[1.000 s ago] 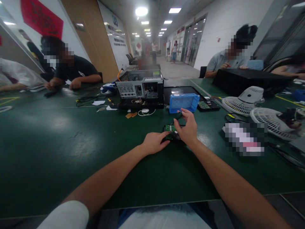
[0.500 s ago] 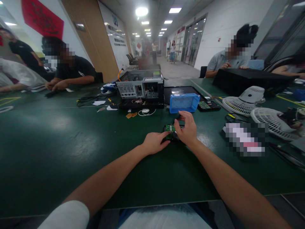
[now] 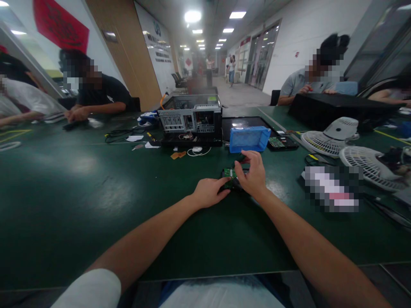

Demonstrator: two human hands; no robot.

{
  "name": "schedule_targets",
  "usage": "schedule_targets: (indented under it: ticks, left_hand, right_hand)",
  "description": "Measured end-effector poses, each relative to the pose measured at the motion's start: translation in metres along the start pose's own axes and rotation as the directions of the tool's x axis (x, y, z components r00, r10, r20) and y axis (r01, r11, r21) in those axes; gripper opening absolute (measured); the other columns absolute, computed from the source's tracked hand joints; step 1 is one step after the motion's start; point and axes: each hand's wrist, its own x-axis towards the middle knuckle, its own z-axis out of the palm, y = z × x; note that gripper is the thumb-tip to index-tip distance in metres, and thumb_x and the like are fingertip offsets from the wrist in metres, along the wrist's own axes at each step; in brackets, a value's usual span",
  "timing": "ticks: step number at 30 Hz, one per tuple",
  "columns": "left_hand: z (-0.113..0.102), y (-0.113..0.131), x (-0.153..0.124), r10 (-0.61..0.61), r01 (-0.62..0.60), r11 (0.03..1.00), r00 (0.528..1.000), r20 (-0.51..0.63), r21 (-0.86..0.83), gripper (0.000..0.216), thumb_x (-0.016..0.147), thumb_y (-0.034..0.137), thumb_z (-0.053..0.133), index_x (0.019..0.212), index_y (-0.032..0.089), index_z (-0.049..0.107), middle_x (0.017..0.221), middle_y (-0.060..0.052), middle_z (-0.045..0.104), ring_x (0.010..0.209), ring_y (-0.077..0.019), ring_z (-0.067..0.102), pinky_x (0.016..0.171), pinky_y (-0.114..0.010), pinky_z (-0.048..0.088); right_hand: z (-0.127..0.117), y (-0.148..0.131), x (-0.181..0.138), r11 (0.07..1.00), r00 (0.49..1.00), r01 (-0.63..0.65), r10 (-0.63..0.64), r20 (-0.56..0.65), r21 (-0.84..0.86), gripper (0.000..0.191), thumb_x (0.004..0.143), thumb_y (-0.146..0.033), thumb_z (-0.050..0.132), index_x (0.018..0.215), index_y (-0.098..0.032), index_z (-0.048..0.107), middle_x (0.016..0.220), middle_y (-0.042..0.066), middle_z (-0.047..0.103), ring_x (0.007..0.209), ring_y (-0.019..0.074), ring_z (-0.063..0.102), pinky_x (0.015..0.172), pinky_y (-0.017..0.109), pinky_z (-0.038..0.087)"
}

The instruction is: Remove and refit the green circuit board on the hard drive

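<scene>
A small dark drive with a green circuit board [image 3: 230, 173] lies on the green table [image 3: 96, 192] in front of me. My left hand [image 3: 209, 192] rests on its near left edge, fingers curled and pressing on it. My right hand [image 3: 252, 173] is over its right side, fingers pinched around a small dark tool or part that I cannot make out. Just behind stands a blue plastic bin [image 3: 248, 138].
An open computer case [image 3: 192, 119] sits behind, with loose cables and scraps beside it. Another drive [image 3: 281, 143] lies right of the bin. Two white fans [image 3: 330, 136] lie at the right. Other people sit at the far left and far right sides.
My right hand's fingers have closed and dropped slightly toward the board. The left hand has stayed put. The view shifted a little.
</scene>
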Motion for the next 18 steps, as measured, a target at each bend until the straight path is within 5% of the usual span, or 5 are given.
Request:
schedule_targets:
  ticks: [11, 18]
  left_hand:
    - [-0.0023, 0.0005, 0.0003, 0.001, -0.001, 1.000, 1.000, 0.026, 0.005, 0.051, 0.099, 0.052, 0.050, 0.144, 0.030, 0.048, 0.092, -0.001, 0.072, 0.083, -0.0207, 0.070, 0.066, -0.029, 0.048]
    - [-0.0024, 0.0014, 0.0002, 0.002, -0.002, 1.000, 1.000, 0.013, -0.015, 0.050, 0.098, 0.052, 0.051, 0.143, 0.029, 0.050, 0.092, -0.002, 0.072, 0.084, -0.0210, 0.070, 0.068, -0.029, 0.049]
  right_hand:
    - [0.0019, -0.0050, -0.0030, 0.999, 0.997, -0.016, 0.014, 0.073, 0.032, 0.044, 0.092, -0.035, 0.067, 0.133, -0.026, 0.053, 0.106, 0.007, 0.061, 0.087, 0.0216, 0.065, 0.076, 0.040, 0.061]
    - [0.0013, -0.0058, -0.0002, 0.999, 0.999, 0.007, -0.008, 0.034, 0.032, 0.042, 0.095, -0.027, 0.059, 0.137, -0.026, 0.051, 0.119, 0.012, 0.056, 0.100, 0.0229, 0.062, 0.079, 0.042, 0.063]
